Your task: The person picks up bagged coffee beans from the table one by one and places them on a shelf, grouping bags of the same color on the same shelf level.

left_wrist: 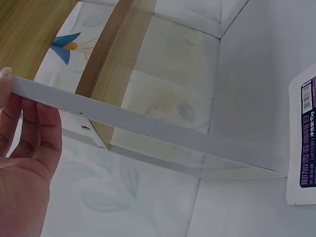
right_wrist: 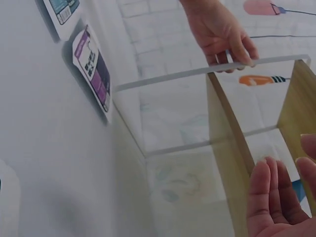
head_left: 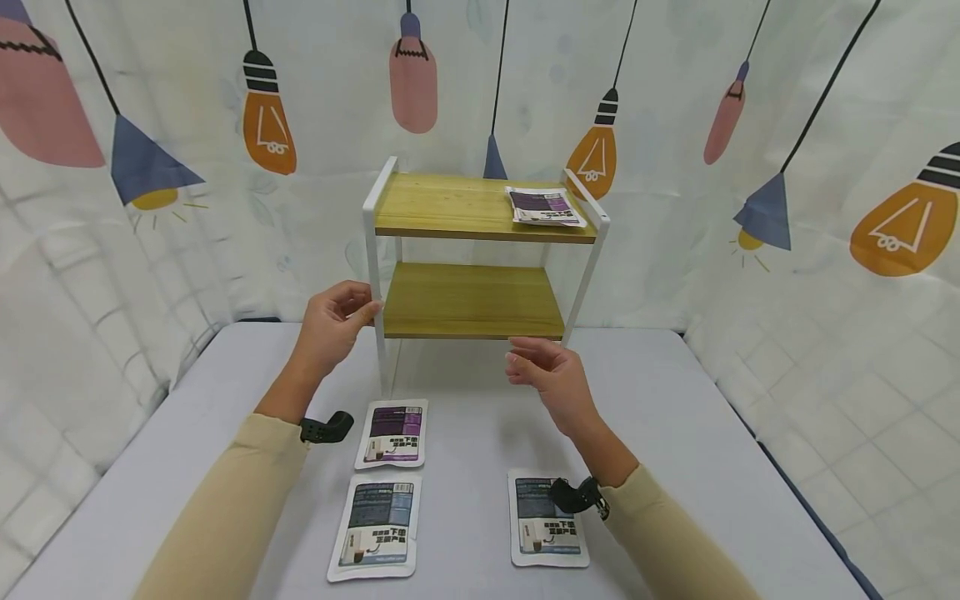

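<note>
Pinches the white post [left_wrist: 138, 121] with left fingers [left_wrist: 48, 136], loosely bends empty right fingers [right_wrist: 259, 190] near the lower shelf [head_left: 472, 300], and could spill packets [head_left: 545, 206] above both by lifting unevenly.

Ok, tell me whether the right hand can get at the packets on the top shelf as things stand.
Probably yes: the right hand appears empty, and the packets lie uncovered on the top shelf, though it would first have to rise past the lower shelf.
</note>
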A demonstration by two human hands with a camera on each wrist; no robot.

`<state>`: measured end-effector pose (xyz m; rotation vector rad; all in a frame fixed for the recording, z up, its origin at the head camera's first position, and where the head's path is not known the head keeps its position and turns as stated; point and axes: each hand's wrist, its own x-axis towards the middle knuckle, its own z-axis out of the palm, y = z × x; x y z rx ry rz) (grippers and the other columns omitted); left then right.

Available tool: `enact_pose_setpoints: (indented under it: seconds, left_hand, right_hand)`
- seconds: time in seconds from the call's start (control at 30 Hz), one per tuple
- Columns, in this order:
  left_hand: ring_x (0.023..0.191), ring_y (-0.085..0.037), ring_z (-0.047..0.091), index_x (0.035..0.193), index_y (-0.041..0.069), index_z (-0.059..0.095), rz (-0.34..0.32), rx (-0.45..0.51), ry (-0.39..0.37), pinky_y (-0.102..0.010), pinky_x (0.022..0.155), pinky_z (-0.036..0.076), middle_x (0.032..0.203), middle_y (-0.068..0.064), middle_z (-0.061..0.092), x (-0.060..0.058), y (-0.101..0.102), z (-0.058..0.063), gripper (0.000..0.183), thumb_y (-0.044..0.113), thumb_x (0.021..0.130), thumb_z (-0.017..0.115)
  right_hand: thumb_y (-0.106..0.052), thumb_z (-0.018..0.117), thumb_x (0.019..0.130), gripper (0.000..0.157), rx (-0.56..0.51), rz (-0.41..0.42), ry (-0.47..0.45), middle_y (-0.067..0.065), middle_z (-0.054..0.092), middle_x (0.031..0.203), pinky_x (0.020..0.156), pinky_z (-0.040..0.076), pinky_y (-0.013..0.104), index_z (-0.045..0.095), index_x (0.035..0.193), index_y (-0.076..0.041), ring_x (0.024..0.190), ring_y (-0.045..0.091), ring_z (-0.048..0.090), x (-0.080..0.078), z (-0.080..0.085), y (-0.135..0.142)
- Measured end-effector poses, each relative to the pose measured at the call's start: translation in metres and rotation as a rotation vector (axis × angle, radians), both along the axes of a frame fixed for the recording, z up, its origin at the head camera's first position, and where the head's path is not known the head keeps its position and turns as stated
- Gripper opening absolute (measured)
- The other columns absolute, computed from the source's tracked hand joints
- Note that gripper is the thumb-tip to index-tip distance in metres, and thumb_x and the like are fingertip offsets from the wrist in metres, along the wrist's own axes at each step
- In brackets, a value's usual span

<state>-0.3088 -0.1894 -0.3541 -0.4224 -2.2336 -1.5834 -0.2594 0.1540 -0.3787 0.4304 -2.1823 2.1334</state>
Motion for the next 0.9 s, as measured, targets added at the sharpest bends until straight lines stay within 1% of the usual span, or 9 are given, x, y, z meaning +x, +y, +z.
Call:
enact_pose_setpoints:
  seconds: [0.1, 0.17, 0.27, 0.43, 0.5, 0.6, 0.73, 0.83, 0.9]
  left_hand:
    - [0.101, -0.01, 0.068, 0.124, 0.007, 0.068, 0.001, -0.001, -0.001, -0.014, 0.084, 0.057, 0.117, -0.007, 0.069, 0.0, 0.0, -0.001, 0.032, 0.029, 0.1, 0.067]
    - [0.101, -0.011, 0.068, 0.124, 0.008, 0.068, 0.002, -0.004, -0.003, -0.014, 0.084, 0.057, 0.118, -0.007, 0.069, 0.0, 0.0, -0.001, 0.032, 0.029, 0.1, 0.067]
    - [0.101, -0.011, 0.068, 0.125, 0.008, 0.068, 0.005, -0.01, -0.004, -0.014, 0.084, 0.057, 0.119, -0.008, 0.069, -0.001, 0.0, -0.001, 0.032, 0.029, 0.1, 0.067]
    - [0.102, -0.011, 0.068, 0.125, 0.009, 0.068, 0.002, -0.014, 0.002, -0.014, 0.084, 0.057, 0.121, -0.012, 0.068, -0.001, 0.0, 0.0, 0.033, 0.03, 0.101, 0.066]
    - [0.101, -0.011, 0.068, 0.126, 0.008, 0.067, 0.001, -0.014, 0.002, -0.014, 0.084, 0.057, 0.121, -0.013, 0.068, -0.001, 0.0, 0.0, 0.033, 0.03, 0.101, 0.066]
    - [0.1, -0.01, 0.068, 0.126, 0.009, 0.067, 0.002, -0.016, -0.005, -0.013, 0.084, 0.057, 0.12, -0.011, 0.069, 0.0, 0.0, 0.0, 0.033, 0.03, 0.101, 0.066]
    - [0.1, -0.009, 0.068, 0.126, 0.008, 0.067, 0.002, -0.015, -0.013, -0.013, 0.084, 0.056, 0.12, -0.01, 0.068, 0.001, 0.0, -0.001, 0.032, 0.028, 0.101, 0.066]
    - [0.1, -0.009, 0.068, 0.126, 0.008, 0.067, -0.001, -0.009, -0.011, -0.013, 0.084, 0.057, 0.12, -0.01, 0.068, 0.001, 0.0, 0.0, 0.032, 0.027, 0.101, 0.066]
    - [0.099, -0.009, 0.068, 0.126, 0.008, 0.067, -0.003, -0.007, -0.011, -0.013, 0.084, 0.057, 0.119, -0.009, 0.068, 0.0, 0.0, 0.0, 0.032, 0.027, 0.101, 0.066]
  right_hand:
    - [-0.018, 0.075, 0.095, 0.035, 0.007, 0.016, -0.018, 0.021, 0.072, 0.115, 0.085, 0.063, 0.032, 0.07, 0.126, -0.003, 0.093, 0.028, 0.075, 0.001, -0.009, -0.006]
    - [-0.018, 0.075, 0.094, 0.035, 0.009, 0.026, -0.029, 0.026, 0.07, 0.12, 0.086, 0.063, 0.032, 0.07, 0.125, -0.003, 0.092, 0.023, 0.076, 0.002, -0.014, -0.011]
    - [-0.017, 0.076, 0.094, 0.034, 0.011, 0.037, -0.048, 0.027, 0.069, 0.123, 0.085, 0.063, 0.03, 0.071, 0.124, -0.002, 0.093, 0.021, 0.075, 0.003, -0.02, -0.017]
    - [-0.013, 0.077, 0.093, 0.032, 0.009, 0.057, -0.091, 0.021, 0.072, 0.12, 0.084, 0.062, 0.027, 0.072, 0.123, -0.002, 0.1, 0.03, 0.073, 0.002, -0.029, -0.025]
    - [-0.011, 0.077, 0.092, 0.032, 0.011, 0.063, -0.114, 0.017, 0.072, 0.118, 0.084, 0.062, 0.027, 0.072, 0.123, -0.002, 0.1, 0.027, 0.073, 0.001, -0.032, -0.029]
    - [-0.013, 0.076, 0.093, 0.032, 0.033, 0.079, -0.154, 0.014, 0.073, 0.118, 0.085, 0.062, 0.028, 0.072, 0.123, -0.004, 0.098, 0.019, 0.073, 0.0, -0.036, -0.034]
    - [-0.018, 0.076, 0.094, 0.035, 0.082, 0.123, -0.204, 0.014, 0.072, 0.121, 0.089, 0.062, 0.032, 0.071, 0.126, -0.004, 0.104, 0.022, 0.073, 0.0, -0.039, -0.041]
    - [-0.022, 0.077, 0.093, 0.039, 0.122, 0.152, -0.234, 0.015, 0.071, 0.126, 0.093, 0.061, 0.036, 0.07, 0.129, -0.007, 0.109, 0.027, 0.072, -0.001, -0.041, -0.047]
    - [-0.024, 0.078, 0.093, 0.041, 0.146, 0.16, -0.249, 0.015, 0.07, 0.128, 0.093, 0.061, 0.036, 0.07, 0.13, -0.01, 0.11, 0.027, 0.072, -0.002, -0.042, -0.051]
